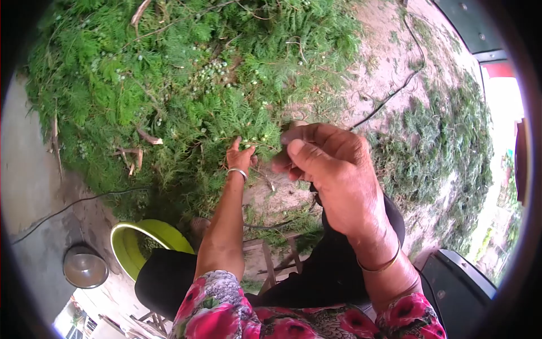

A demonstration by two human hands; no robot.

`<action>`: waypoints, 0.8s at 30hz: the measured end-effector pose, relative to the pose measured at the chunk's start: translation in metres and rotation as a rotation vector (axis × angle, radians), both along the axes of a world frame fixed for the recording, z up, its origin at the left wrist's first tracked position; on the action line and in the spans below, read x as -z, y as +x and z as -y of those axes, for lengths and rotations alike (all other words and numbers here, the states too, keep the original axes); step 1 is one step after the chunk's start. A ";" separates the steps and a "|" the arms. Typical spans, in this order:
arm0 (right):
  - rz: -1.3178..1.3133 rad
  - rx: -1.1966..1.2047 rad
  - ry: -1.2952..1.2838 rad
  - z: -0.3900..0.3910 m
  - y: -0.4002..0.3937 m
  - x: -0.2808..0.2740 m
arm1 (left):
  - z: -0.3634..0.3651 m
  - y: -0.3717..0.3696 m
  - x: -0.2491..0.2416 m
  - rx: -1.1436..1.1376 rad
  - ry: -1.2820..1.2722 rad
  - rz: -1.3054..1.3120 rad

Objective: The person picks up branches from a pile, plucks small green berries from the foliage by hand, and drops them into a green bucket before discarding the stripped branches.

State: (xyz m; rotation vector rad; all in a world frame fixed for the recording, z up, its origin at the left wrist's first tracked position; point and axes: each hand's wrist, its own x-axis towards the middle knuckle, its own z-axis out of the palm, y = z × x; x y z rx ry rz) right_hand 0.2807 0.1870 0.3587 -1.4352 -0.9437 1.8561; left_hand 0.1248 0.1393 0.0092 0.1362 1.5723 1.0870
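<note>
My left hand [240, 157], with a metal bangle at the wrist, reaches to the near edge of a large heap of green conifer branches [186, 85]. Its fingers and thumb close around the base of a leafy sprig [245, 121] that carries small pale berries. Nearer the camera is my right hand [333, 161], raised, fingers curled and thumb pressed against them in a pinch. Whatever it may hold is hidden and blurred. The right hand is just to the right of the sprig.
A lime-green bucket [121, 251] stands at the lower left, berries inside. Beside it is a metal bowl [86, 267]. Another pile of darker cut branches [435, 147] lies at right. A black cable [398, 90] crosses the sandy ground. Wooden stool legs [268, 260] show below.
</note>
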 end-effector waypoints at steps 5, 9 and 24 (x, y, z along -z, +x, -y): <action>-0.024 -0.001 -0.020 -0.008 -0.002 0.002 | -0.016 0.001 0.017 0.001 0.087 0.042; 0.034 -0.017 0.088 -0.007 -0.001 0.014 | -0.023 -0.019 -0.094 0.280 0.133 -0.102; 0.109 -0.498 0.658 0.028 -0.047 0.002 | 0.056 -0.102 -0.394 -0.022 0.842 -0.076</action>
